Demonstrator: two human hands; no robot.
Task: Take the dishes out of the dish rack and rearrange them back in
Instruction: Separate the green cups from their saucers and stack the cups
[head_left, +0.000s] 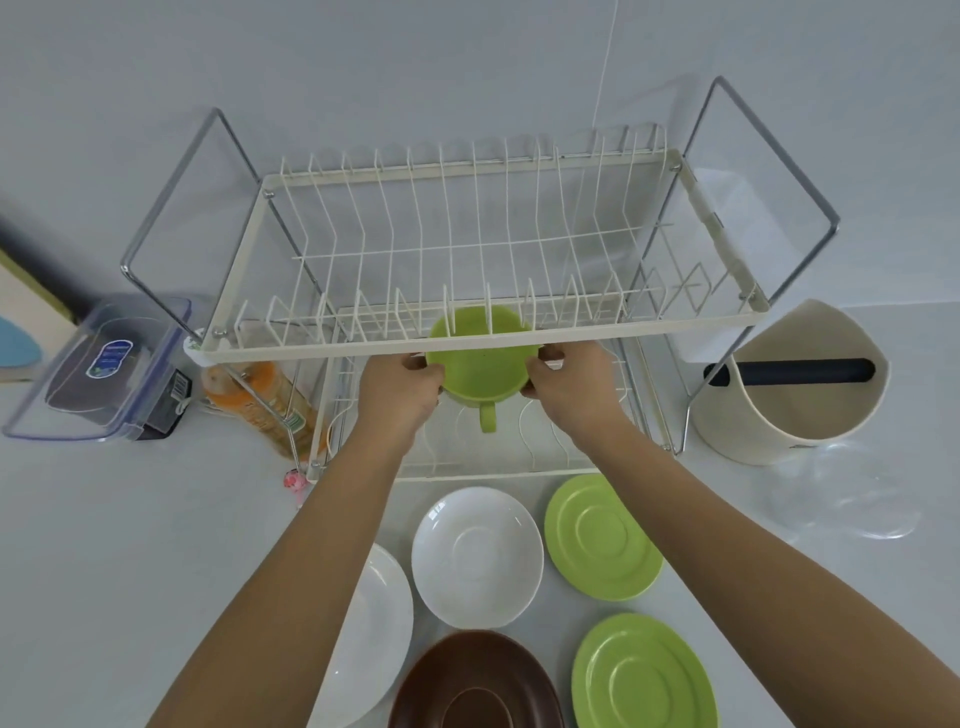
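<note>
A two-tier cream wire dish rack (483, 348) stands on the counter, and its upper tier holds nothing. A green cup (480, 364) with its handle toward me sits at the lower tier, partly hidden behind the upper tier's front bar. My left hand (400, 389) grips its left side and my right hand (571, 387) grips its right side. On the counter in front of the rack lie two white plates (478, 556) (371, 639), two green saucers (602, 538) (644, 675) and a brown plate (475, 686).
A cream utensil holder (795, 415) with a black handle inside stands right of the rack. A clear lidded container (98, 374) and an orange bottle (260, 400) are at the left. Clear plastic wrap (852, 499) lies at the right. A white wall rises behind the rack.
</note>
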